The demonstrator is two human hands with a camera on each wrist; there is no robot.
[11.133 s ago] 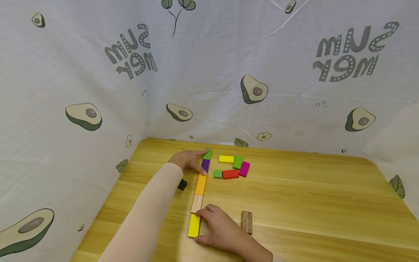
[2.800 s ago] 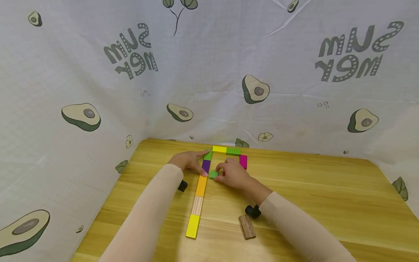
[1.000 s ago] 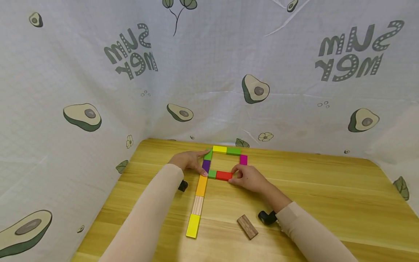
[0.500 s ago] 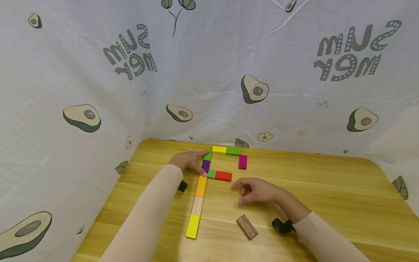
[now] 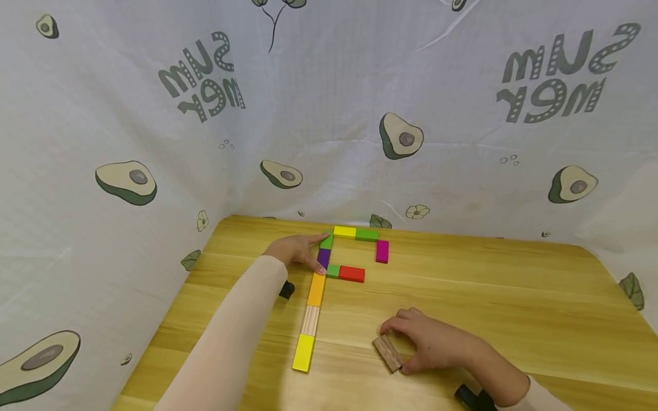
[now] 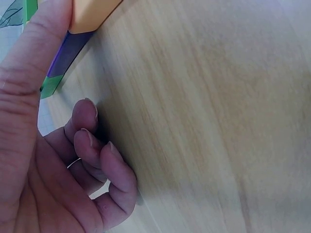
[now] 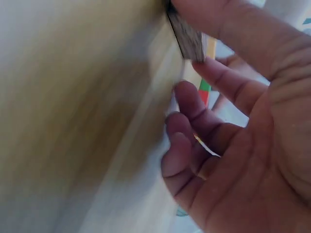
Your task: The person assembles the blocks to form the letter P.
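My right hand (image 5: pixel 437 342) pinches a dark brown wooden block (image 5: pixel 388 354) between thumb and index finger at its two ends. In the right wrist view the same brown block (image 7: pixel 188 39) shows between those digits, the other fingers loosely bent. My left hand (image 5: pixel 294 251) touches the slanted column of blocks: index fingertip at the far green block (image 5: pixel 327 242), thumb near where the purple block (image 5: pixel 323 258) meets the orange block (image 5: pixel 316 290). A light striped wood block (image 5: pixel 310 321) and a yellow block (image 5: pixel 304 353) continue the column toward me.
From the column's far end a yellow block (image 5: pixel 345 232) and a green block (image 5: pixel 367 234) run right to a magenta block (image 5: pixel 382 252). A small green block (image 5: pixel 333 271) and a red block (image 5: pixel 352 274) branch off midway. Patterned white cloth (image 5: pixel 329 114) stands behind the wooden table (image 5: pixel 514 308).
The loose blocks have become a row at the far end, the magenta side and a middle branch. My right hand has let go of the red block and moved toward me onto the brown block.
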